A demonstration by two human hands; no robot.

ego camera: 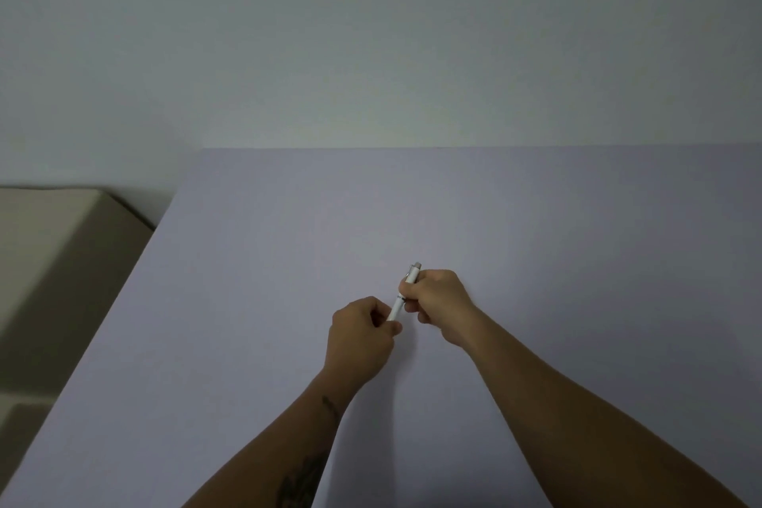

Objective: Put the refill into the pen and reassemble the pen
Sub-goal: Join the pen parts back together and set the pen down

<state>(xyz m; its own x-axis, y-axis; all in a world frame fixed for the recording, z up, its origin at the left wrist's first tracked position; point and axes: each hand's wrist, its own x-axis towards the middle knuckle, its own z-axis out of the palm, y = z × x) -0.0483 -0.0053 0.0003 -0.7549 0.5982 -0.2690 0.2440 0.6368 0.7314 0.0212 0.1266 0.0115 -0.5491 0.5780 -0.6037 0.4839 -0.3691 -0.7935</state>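
A slim white pen (399, 304) is held slanted above the table, its clicker end pointing up and away from me. My right hand (439, 307) grips the upper barrel near the clip. My left hand (359, 332) pinches the lower barrel at the tip end. A thin dark ring shows on the barrel between the two hands, where the halves meet. The tip is hidden inside my left fingers, and no separate refill is visible.
The table (536, 227) has a pale lilac top that runs back to a plain wall. Its left edge slants from the near left toward the wall. A beige cushioned piece of furniture (49, 252) stands beyond that left edge.
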